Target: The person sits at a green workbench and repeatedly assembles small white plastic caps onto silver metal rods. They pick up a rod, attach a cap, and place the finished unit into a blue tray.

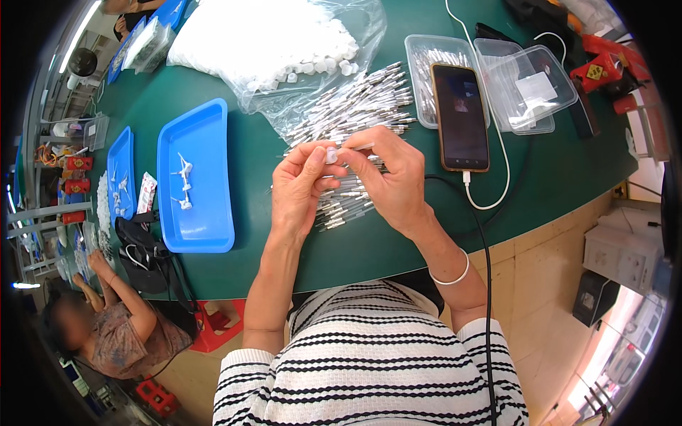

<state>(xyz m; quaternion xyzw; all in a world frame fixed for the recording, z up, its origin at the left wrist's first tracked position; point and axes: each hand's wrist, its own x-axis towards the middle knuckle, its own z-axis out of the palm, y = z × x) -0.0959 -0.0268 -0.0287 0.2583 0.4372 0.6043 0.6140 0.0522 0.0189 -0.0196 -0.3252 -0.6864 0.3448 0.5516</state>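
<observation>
My left hand (302, 186) pinches a small white plastic cap (331, 153) between thumb and fingers. My right hand (389, 177) holds a thin metal pin (359, 147), its tip meeting the cap. Both hands hover over a pile of slim metal pins (355, 106) spread on the green table (249, 255). A clear bag of white caps (277, 39) lies behind the pile. To the left, a blue tray (206, 220) holds three finished white-capped pieces (185, 183).
A phone (460, 117) on a white cable lies right of my hands, next to clear plastic boxes (526, 89), one with pins. A second blue tray (121, 174) and black bag (138, 248) sit left. Another person (106, 326) sits lower left. A black cable crosses the table edge.
</observation>
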